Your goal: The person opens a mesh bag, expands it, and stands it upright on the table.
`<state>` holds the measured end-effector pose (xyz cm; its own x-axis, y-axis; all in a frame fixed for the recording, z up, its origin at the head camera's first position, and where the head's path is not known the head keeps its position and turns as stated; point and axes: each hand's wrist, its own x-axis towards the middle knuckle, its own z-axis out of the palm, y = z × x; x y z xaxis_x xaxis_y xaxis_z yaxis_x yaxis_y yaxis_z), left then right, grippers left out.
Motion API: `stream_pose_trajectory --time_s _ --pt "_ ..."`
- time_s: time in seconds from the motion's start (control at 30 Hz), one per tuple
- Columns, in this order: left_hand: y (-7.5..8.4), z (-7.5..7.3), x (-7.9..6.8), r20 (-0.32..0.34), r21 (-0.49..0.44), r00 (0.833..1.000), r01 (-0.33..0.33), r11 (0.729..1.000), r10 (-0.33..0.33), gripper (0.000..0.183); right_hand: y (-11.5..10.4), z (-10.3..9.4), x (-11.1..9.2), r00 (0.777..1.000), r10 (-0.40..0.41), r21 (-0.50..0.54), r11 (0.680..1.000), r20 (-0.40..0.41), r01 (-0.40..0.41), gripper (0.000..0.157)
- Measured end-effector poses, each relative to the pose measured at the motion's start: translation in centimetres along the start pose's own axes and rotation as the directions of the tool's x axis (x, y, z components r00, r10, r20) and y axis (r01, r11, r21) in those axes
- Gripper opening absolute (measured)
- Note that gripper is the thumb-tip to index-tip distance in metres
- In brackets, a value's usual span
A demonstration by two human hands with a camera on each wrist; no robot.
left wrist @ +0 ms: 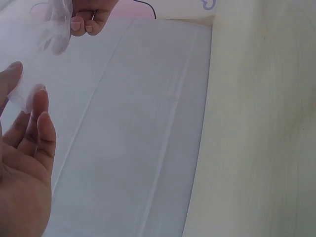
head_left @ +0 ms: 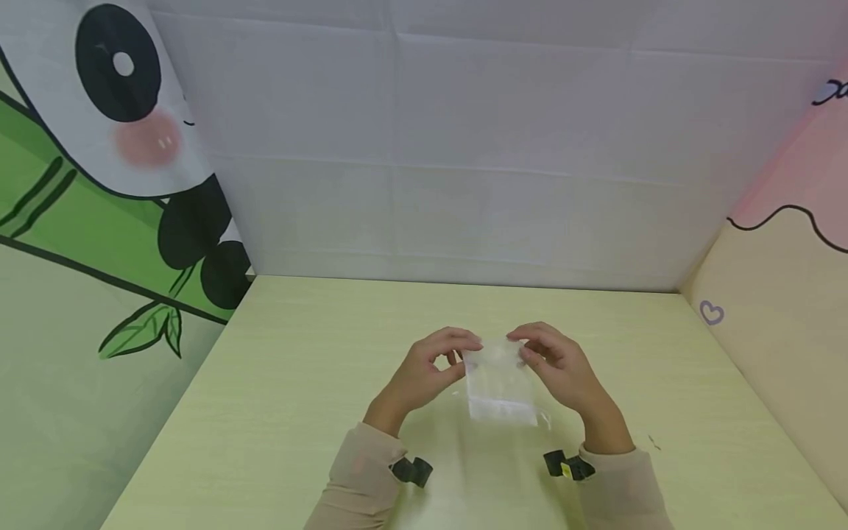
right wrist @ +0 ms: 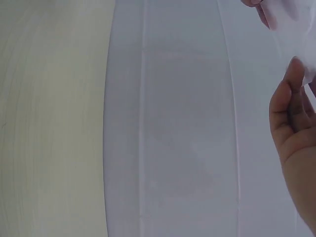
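Note:
A small clear plastic bag [head_left: 500, 386] hangs between the two hands above the table, in the middle of the head view. My left hand [head_left: 424, 372] pinches its upper left edge between thumb and fingers. On the opposite upper edge, the right hand [head_left: 562, 368] grips the film the same way. From the left wrist, the cloudy film of the bag [left wrist: 34, 49] runs up from the left hand [left wrist: 27, 168] to the right fingers. In the right wrist view the bag [right wrist: 291, 37] overlaps the fingertips of the right hand [right wrist: 296, 123].
Under the hands is a pale wood-look table [head_left: 298, 412]. A white folded sheet [head_left: 464, 147] stands along its back edge, with printed panels [head_left: 782, 294] at the sides. A tiny dark scrap or mark [head_left: 654, 443] shows on the table at right. Black clips [head_left: 411, 471] sit at the sleeve cuffs.

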<state>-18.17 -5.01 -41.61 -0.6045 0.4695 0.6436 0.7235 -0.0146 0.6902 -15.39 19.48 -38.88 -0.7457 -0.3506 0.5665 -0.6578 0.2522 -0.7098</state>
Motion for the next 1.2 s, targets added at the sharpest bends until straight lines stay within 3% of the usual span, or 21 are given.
stream_pose_trajectory --time_s 0.13,0.23,0.43,0.63,0.8,0.93,1.2 --pt "0.3 0.3 0.0 -0.056 0.004 0.993 0.108 0.994 -0.108 0.028 0.2 -0.1 0.1 0.996 -0.087 0.054 0.995 0.001 0.087 0.033" --pt "0.5 0.4 0.1 -0.080 0.014 0.985 0.155 0.988 -0.154 0.028 0.3 -0.2 0.2 0.991 -0.135 0.090 0.987 0.022 0.132 0.037" --pt "0.8 0.3 0.2 -0.110 0.049 0.983 0.154 0.987 -0.148 0.027 0.7 -0.4 0.2 0.987 -0.151 0.079 0.986 0.057 0.146 0.041" --pt "0.8 0.4 0.1 -0.138 0.080 0.979 0.165 0.983 -0.153 0.026 0.7 -0.1 0.3 0.982 -0.187 0.014 0.982 0.017 0.187 0.043" --pt "1.1 0.5 0.2 -0.172 0.094 0.969 0.194 0.976 -0.176 0.012 0.5 0.0 0.0 0.996 -0.076 -0.116 0.991 -0.036 0.072 0.031" --pt "1.2 0.7 0.2 -0.241 0.125 0.950 0.234 0.964 -0.199 0.020 0.4 0.1 -0.1 0.998 0.020 -0.210 0.977 -0.056 -0.031 0.019" --pt "0.6 1.4 0.2 -0.372 0.126 0.921 0.177 0.976 -0.119 0.016 0.3 0.5 0.1 0.989 0.110 -0.228 0.965 -0.099 -0.131 0.013"
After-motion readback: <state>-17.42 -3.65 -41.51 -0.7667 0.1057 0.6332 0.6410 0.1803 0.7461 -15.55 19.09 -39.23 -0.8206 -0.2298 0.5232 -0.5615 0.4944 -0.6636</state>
